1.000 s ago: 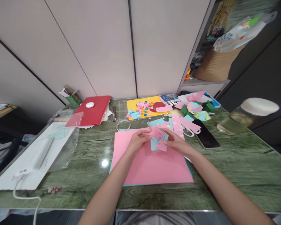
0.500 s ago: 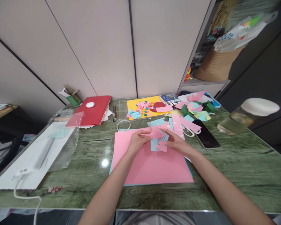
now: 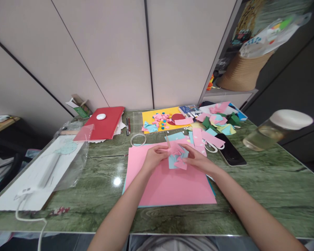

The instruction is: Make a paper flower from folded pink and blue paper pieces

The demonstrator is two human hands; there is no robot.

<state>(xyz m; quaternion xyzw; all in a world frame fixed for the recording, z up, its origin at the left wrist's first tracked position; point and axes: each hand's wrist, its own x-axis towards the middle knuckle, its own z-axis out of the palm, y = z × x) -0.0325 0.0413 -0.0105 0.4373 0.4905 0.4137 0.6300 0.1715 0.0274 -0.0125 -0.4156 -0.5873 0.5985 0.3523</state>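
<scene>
- Near, lower center: a flat, rectangular pink paper sheet (image 3: pixel 176 190), with blue paper edges showing beneath, lies on the green wood-patterned table (image 3: pixel 102 198).
- Above it, center of frame: a folded pink-and-light-blue paper piece (image 3: pixel 178 156) sits between the hands; long axis appears roughly up-down, leaning to lower right.
- Left hand (image 3: pixel 155 157): fingers pinched narrow at the piece's upper-left pink part.
- Right hand (image 3: pixel 198 159): fingers curled narrow, gripping its right edge. Neither hand is nearer; both touch it.
- Thin beige stick (image 3: pixel 167 141) rises just beyond the pink part; cannot tell whether it is held.
- Farther, right of center: white-handled scissors (image 3: pixel 211 147), partly under pink paper strips (image 3: pixel 197 137).
- Versus half a second earlier: grip and piece look unchanged; view shifts very slightly.
</scene>
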